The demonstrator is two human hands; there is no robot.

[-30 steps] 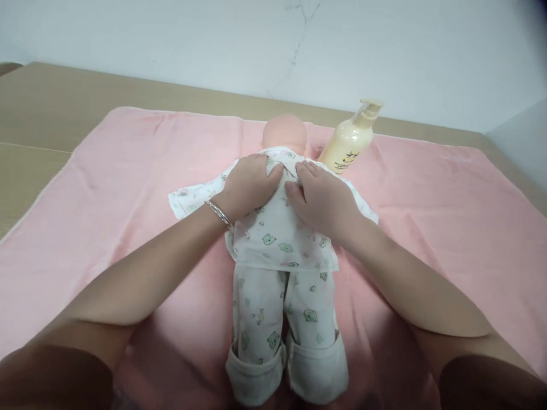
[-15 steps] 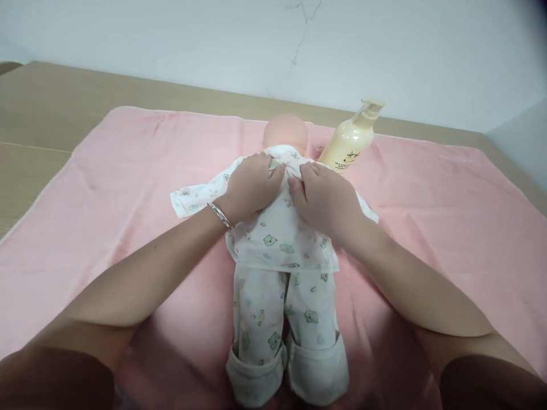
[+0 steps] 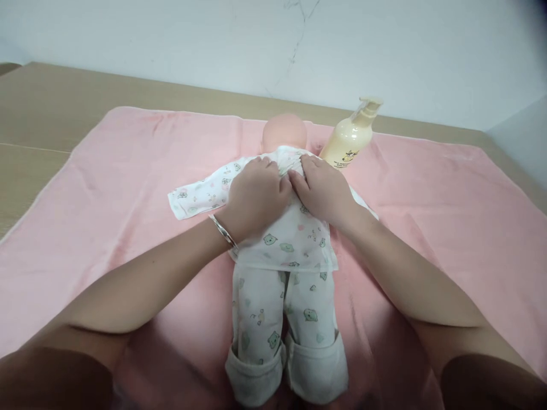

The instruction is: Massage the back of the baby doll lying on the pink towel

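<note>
A baby doll (image 3: 285, 132) lies on a pink cloth, its head away from me. It wears a white printed shirt (image 3: 282, 245) and matching trousers (image 3: 260, 313) with turned-up cuffs. On the upper part of the shirt, my left hand (image 3: 258, 196) has its fingers curled on the fabric, a silver bangle at its wrist. Close beside it, my right hand (image 3: 322, 188) pinches the shirt near the collar. The thumbs nearly meet over the doll's chest area. The fabric between the hands is creased, and the fingertips are partly hidden.
The pink cloth (image 3: 427, 199) covers much of a wooden table (image 3: 47, 108). A cream pump bottle (image 3: 350, 136) lies tilted to the right of the doll's head. Behind the table rises a pale, cracked wall.
My left hand has shifted slightly right and down over the shirt. My right hand has moved slightly, its thumb now nearer the left one.
</note>
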